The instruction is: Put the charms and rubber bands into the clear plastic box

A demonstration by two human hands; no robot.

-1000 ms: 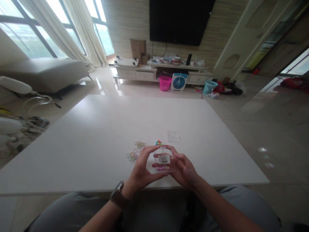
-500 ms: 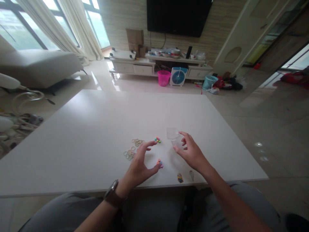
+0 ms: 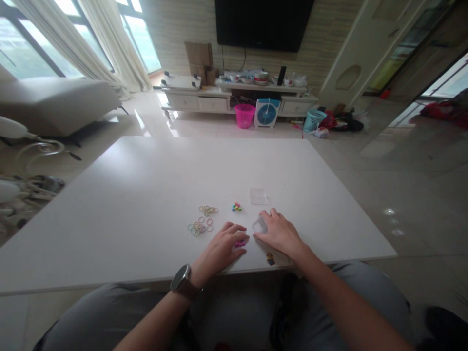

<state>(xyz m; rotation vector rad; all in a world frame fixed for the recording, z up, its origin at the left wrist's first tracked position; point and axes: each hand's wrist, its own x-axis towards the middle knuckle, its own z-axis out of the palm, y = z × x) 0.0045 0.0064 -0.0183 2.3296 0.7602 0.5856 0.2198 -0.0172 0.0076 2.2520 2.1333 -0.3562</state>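
My right hand [image 3: 281, 233] grips a small clear plastic box [image 3: 259, 225], tilted just above or on the white table [image 3: 175, 170]. A second clear box or lid [image 3: 258, 196] lies beyond it. My left hand [image 3: 225, 244], thumb and fingers apart, curves around a small pile of pink and purple pieces [image 3: 240, 243]; whether it touches them I cannot tell. Farther off sits a pile of multicoloured small pieces [image 3: 237, 207]. Left of that are pale rubber bands [image 3: 208, 210] and coloured rubber bands [image 3: 198, 227]. A small yellow-and-blue cartoon figure [image 3: 270, 258] lies near the front edge.
Past the table, a low cabinet [image 3: 214, 103] bears dishes. In front of it stand a pink basket [image 3: 244, 116], a blue fan [image 3: 267, 113] and a light blue basket [image 3: 313, 120]. My legs are under the table's front edge.
My right hand has drawn the clear box nearer, away from the other clear piece. My left hand has moved right and narrowed its spread around the near pile.
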